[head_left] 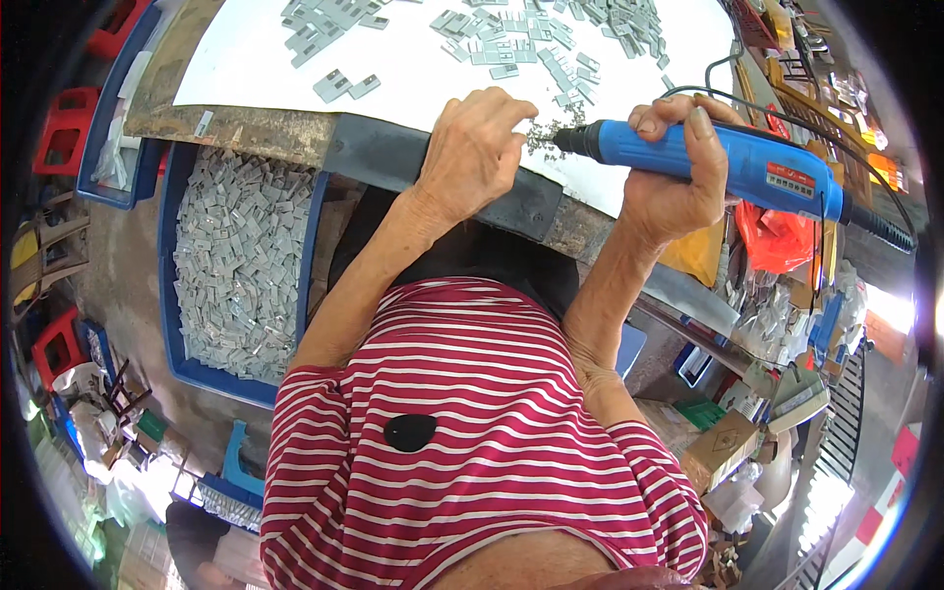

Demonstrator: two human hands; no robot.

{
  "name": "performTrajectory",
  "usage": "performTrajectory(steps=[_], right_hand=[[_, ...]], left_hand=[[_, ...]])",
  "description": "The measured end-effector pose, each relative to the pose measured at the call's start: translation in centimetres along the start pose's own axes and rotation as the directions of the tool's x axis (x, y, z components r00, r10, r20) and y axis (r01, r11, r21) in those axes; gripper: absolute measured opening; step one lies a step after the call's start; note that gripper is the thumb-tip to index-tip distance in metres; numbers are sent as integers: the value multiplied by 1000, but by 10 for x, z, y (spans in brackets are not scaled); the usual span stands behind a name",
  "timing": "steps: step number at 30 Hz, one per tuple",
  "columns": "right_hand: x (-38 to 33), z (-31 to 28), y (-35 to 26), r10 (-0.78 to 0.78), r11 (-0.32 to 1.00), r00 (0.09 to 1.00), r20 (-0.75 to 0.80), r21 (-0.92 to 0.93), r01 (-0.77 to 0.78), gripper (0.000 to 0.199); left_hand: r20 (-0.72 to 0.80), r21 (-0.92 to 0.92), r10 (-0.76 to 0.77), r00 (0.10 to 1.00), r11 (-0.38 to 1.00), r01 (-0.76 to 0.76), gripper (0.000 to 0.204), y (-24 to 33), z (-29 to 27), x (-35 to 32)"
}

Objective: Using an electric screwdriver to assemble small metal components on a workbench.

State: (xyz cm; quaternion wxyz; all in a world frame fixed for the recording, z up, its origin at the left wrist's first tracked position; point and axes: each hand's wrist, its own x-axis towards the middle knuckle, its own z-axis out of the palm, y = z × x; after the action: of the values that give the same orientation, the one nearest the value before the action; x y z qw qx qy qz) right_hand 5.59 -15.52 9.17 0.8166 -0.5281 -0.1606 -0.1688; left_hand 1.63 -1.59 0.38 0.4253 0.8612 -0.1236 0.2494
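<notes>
My right hand (678,177) is wrapped around a blue electric screwdriver (625,146), held nearly level with its black nose pointing left. Curled in front of that nose is my left hand (470,147), thumb and fingers drawn together; whatever they pinch is too small or hidden to make out. Tiny dark screws (570,120) lie scattered on the white sheet (256,69) just beyond the tip. Farther back on the sheet are several groups of flat grey plastic pieces (511,44), and a few (346,85) sit nearer, to the left of my hands.
A blue bin (169,295) full of small grey pieces stands left of my lap, below the worn table edge (236,136). The screwdriver's black cable (890,177) loops at the right. Cardboard boxes (723,442) and a red plastic bag (777,236) are on the right.
</notes>
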Motion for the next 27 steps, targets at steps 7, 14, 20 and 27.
performTrajectory(steps=[7, 14, 20, 27], right_hand=[[1, 2, 2, -13, 1000, 1000, 26, -13, 13, 23], [1, 5, 4, 24, 1000, 1000, 16, 0, -24, 25], [-1, 6, 4, 39, 999, 999, 8, 5, -39, 23], [-2, 11, 4, 28, 999, 998, -54, 47, -25, 24]], left_hand=[[57, 12, -5, 998, 1000, 4, 16, 0, -1, -2], [72, -19, -16, 997, 1000, 17, 11, -3, 1, -1], [83, -25, -31, 996, 999, 33, 10, -2, 0, -1], [66, -16, -5, 998, 1000, 6, 8, -3, 3, -3]])
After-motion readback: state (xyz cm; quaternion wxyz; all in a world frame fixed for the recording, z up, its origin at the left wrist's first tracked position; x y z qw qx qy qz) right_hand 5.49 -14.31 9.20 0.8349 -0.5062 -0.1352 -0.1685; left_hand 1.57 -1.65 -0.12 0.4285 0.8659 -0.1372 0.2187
